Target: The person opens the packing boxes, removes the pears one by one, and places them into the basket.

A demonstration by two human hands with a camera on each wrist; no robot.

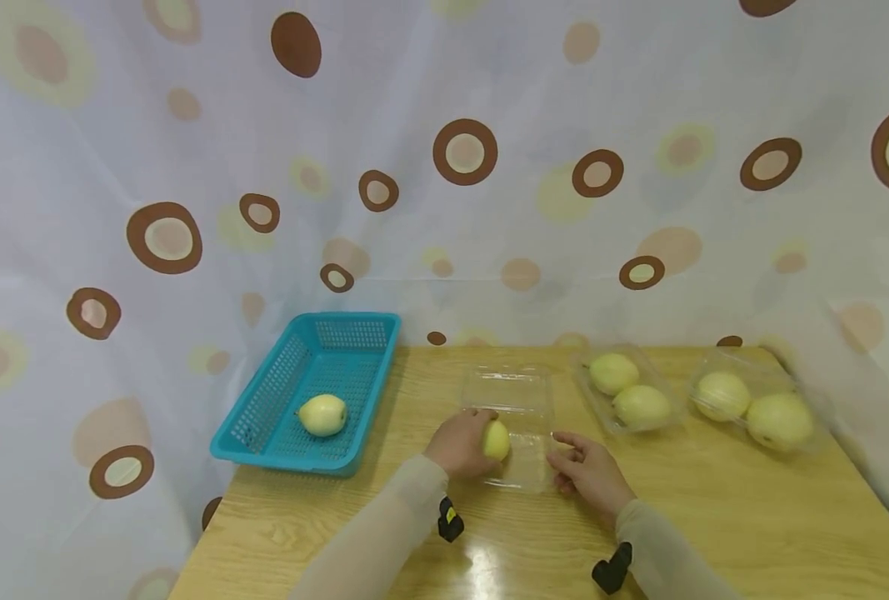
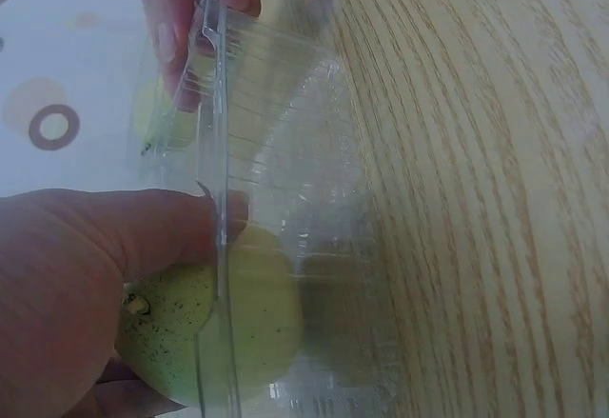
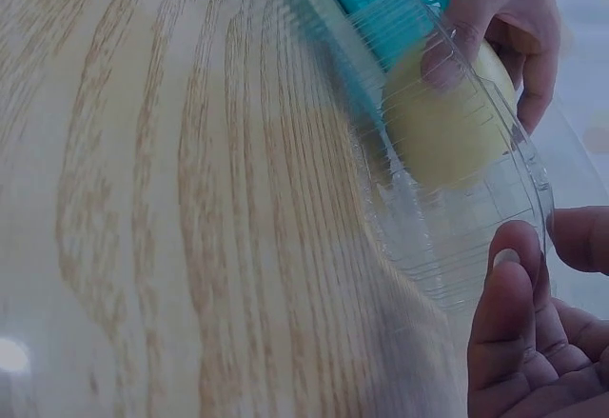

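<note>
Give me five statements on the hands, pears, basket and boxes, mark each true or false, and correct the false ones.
1. The left hand holds a pear at the open box. True.
2. The right hand grips a second pear. False: it pinches the edge of the open box.
3. The blue basket stands to the right of both hands. False: it stands to their left.
4. A single pear lies in the basket. True.
5. The far-right box has just one pear in it. False: it holds two pears.
</note>
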